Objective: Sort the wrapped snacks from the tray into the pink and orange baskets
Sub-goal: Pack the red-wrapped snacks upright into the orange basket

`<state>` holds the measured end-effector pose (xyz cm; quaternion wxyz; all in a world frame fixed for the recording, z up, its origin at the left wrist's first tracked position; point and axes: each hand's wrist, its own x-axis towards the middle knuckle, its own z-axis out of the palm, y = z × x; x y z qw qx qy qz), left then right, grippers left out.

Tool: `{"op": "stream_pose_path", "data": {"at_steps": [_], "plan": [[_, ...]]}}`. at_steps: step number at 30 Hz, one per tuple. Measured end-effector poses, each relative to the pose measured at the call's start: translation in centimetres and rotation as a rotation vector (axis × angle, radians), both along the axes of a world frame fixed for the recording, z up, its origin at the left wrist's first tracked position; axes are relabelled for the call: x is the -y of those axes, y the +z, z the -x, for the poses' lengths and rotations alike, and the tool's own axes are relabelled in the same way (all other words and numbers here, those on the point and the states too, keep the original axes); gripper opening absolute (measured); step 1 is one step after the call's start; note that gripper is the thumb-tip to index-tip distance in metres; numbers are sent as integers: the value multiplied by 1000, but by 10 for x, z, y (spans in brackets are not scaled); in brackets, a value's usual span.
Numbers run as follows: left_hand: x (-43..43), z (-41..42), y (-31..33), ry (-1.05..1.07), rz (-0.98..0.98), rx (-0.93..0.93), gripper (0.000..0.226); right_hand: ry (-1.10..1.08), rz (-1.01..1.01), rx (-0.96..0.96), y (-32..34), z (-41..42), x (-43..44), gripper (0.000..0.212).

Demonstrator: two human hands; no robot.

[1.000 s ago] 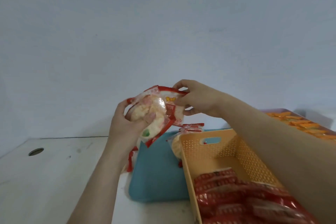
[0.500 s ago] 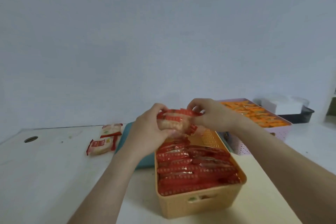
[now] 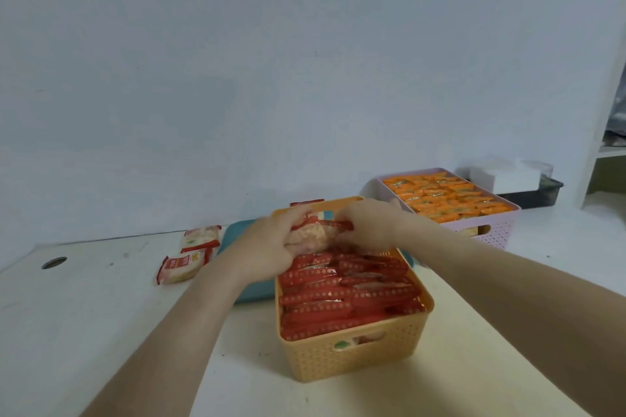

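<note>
Snack pale, lumpy, red-edged (clear wrapper).

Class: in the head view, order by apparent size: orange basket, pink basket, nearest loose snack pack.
1. orange basket
2. pink basket, farther off, so real sizes may match
3. nearest loose snack pack

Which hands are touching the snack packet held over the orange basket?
Touching, both. The head view shows the left hand curled round the left side of the packet and the right hand pinching its red right end.
</note>
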<state>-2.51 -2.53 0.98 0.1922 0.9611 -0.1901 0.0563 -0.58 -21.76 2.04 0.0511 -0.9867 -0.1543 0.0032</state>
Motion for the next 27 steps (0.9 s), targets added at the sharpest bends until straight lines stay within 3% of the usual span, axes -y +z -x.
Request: {"op": "stream_pose_path", "data": {"at_steps": [2,5,7,10,13,15,17,19,21,25,27], "plan": [[-5,-1,0,77,-11,175,48,-49,-51,44,-3,-3,2,28],[4,2,-5,68,-229,377,33,-61,-155,141,-5,-3,-1,35],[11,0,-9,17,-342,290,23,-64,-230,214,-1,0,-1,34],[15,-7,-6,9,-310,-50,51,-84,-410,225,10,0,6,21],[16,-10,-1,36,-330,0,46,-74,-547,163,15,-1,18,22],[16,-9,2,88,-103,141,24,-58,-653,140,18,1,24,24],[21,-6,8,74,261,159,39,-20,-752,119,21,4,30,28],[30,-5,13,-16,406,103,59,48,-752,99,24,6,31,31],[40,-8,10,-63,330,131,53,100,-685,77,27,8,32,32],[54,-9,4,45,168,190,40,110,-593,-40,32,7,38,35],[59,-6,1,38,118,206,40,116,-440,-97,37,5,36,44]]}}
